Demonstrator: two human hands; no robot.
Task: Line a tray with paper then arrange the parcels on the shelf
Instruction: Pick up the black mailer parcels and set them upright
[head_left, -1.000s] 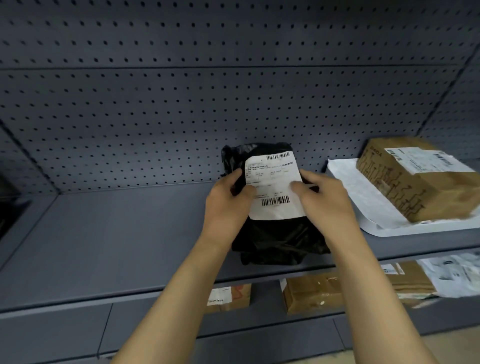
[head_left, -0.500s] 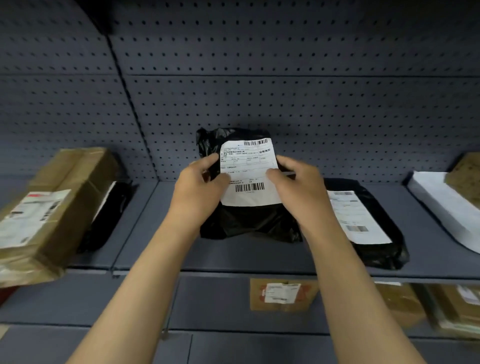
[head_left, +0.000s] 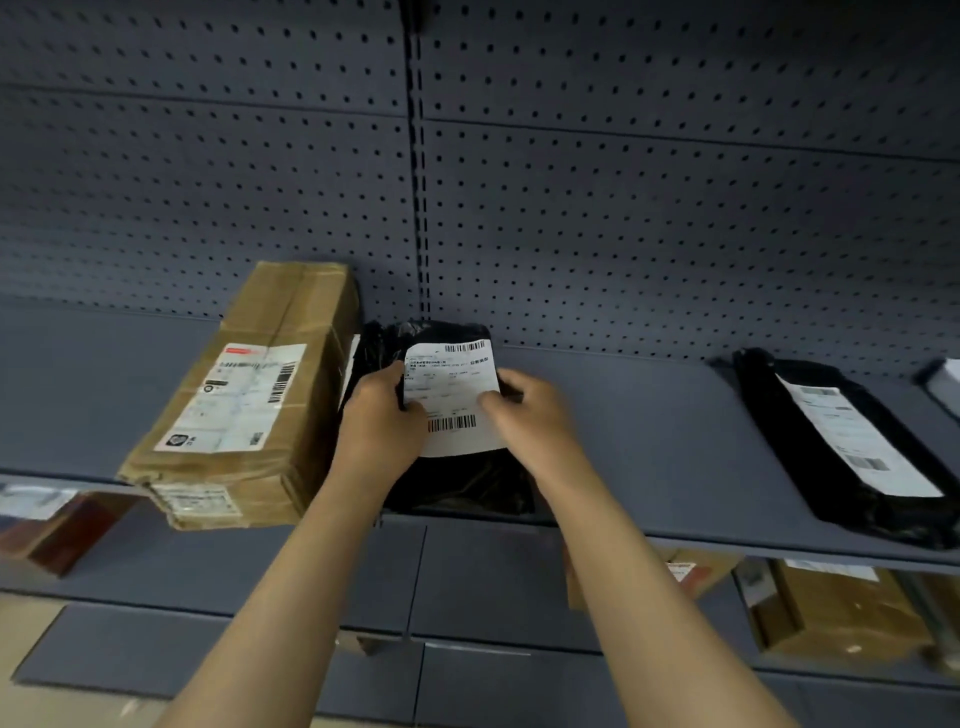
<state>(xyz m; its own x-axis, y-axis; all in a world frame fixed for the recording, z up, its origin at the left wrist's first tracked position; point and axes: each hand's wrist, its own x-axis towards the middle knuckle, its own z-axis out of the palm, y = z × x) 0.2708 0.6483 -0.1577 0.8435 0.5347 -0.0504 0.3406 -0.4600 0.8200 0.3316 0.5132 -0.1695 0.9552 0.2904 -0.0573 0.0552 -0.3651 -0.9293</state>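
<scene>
Both my hands grip a black plastic parcel (head_left: 462, 480) with a white shipping label, held tilted over the grey shelf (head_left: 649, 441) at its middle. My left hand (head_left: 379, 426) clasps its left edge, my right hand (head_left: 530, 421) its right edge, thumbs on the label. Its left side is close against another black bag (head_left: 366, 353) that shows behind a long brown cardboard box (head_left: 244, 400). I cannot tell whether the parcel's lower edge rests on the shelf.
A second labelled black parcel (head_left: 841, 441) lies flat on the shelf to the right, and a white sheet corner (head_left: 948, 384) shows at the far right edge. Cardboard boxes (head_left: 831, 613) sit on the lower shelf. Pegboard wall stands behind.
I have carried the black parcel leftward along the shelf; the view has swung left, so the cardboard box stands right beside the parcel and the other black parcel is now far right.
</scene>
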